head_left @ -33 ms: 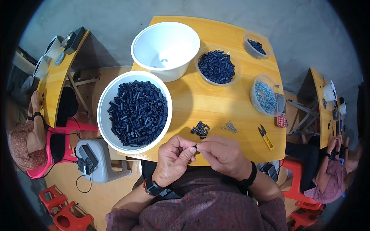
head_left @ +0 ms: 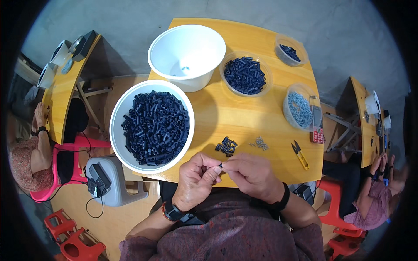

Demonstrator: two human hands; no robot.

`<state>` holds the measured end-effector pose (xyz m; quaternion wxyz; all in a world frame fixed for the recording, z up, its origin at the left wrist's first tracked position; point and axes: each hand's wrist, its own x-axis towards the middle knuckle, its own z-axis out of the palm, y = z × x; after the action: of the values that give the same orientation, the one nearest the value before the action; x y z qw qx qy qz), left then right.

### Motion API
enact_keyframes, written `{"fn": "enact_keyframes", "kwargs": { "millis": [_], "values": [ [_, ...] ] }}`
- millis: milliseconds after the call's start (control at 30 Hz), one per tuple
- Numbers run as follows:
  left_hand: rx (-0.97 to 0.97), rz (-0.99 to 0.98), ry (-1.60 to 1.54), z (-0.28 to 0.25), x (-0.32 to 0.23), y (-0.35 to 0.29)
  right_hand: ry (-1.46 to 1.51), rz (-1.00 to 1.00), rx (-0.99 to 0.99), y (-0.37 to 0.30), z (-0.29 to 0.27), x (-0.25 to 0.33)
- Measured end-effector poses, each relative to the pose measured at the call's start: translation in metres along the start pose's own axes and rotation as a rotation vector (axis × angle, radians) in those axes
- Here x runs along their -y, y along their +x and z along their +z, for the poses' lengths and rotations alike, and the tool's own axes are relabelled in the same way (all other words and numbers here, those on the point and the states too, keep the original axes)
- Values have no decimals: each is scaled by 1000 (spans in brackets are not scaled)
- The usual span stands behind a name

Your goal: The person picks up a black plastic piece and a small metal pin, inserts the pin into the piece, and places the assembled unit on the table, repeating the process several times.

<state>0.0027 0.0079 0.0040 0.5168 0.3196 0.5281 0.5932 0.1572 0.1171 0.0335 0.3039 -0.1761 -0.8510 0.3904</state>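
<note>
At the table's near edge, my left hand (head_left: pixel 198 178) pinches a small black plastic piece (head_left: pixel 221 165) between thumb and forefinger. The fingers of my right hand (head_left: pixel 252 176) are pressed together at the same piece, hiding most of it; whatever else they hold is too small to make out. Just beyond my hands lie a little heap of short black tubular parts (head_left: pixel 227 145) and a small scatter of grey metal screws (head_left: pixel 261 143). A white tub (head_left: pixel 114 130) full of black tubular parts stands to the left of them.
Farther back are a nearly bare white tub (head_left: pixel 187 43), a clear bowl of black parts (head_left: pixel 244 75) and a smaller one (head_left: pixel 289 53). Right: a bowl of screws (head_left: pixel 299 109), a red-keyed phone (head_left: pixel 317 130), yellow thread snips (head_left: pixel 300 155). Other people sit at side tables.
</note>
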Motion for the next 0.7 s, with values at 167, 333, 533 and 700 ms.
{"fn": "enact_keyframes", "kwargs": {
  "millis": [167, 333, 533, 700],
  "values": [
    [20, 44, 33, 3, 2, -1, 172, 131, 65, -11, -2, -5],
    [17, 65, -2, -2, 1, 0, 203, 265, 56, -17, -20, -10],
    [-52, -7, -93, 1, -9, 1, -168, 169, -61, -10, -22, -16],
    [-50, -6, -88, -2, -4, 0, -183, 121, 39, -6, -7, -12]
  ]
}}
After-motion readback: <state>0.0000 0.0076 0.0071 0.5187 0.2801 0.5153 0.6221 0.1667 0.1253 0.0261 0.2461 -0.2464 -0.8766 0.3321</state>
